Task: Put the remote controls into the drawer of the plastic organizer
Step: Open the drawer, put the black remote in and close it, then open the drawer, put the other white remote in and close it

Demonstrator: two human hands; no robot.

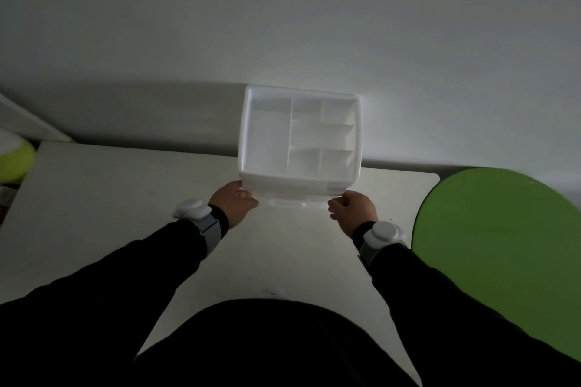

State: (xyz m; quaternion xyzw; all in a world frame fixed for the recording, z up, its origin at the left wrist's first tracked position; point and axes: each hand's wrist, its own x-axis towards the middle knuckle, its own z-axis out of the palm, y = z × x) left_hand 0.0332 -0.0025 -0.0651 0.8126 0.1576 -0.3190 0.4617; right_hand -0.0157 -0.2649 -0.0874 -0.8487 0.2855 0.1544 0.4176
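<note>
A white plastic organizer (267, 138) with several open top compartments stands at the far edge of the white table (94, 198), against the wall. Its clear drawer front (297, 202) faces me at the bottom. My left hand (234, 203) grips the organizer's lower left front corner. My right hand (352, 210) holds the lower right front corner by the drawer. Both wrists wear white bands. No remote control is visible; a small pale object (274, 292) peeks out at the table's near edge, partly hidden by my body.
A round green surface (496, 245) sits close to the table's right side. A yellow-green and white rounded object (14, 157) lies beyond the table's left edge. The grey wall rises right behind the organizer. The scene is dim.
</note>
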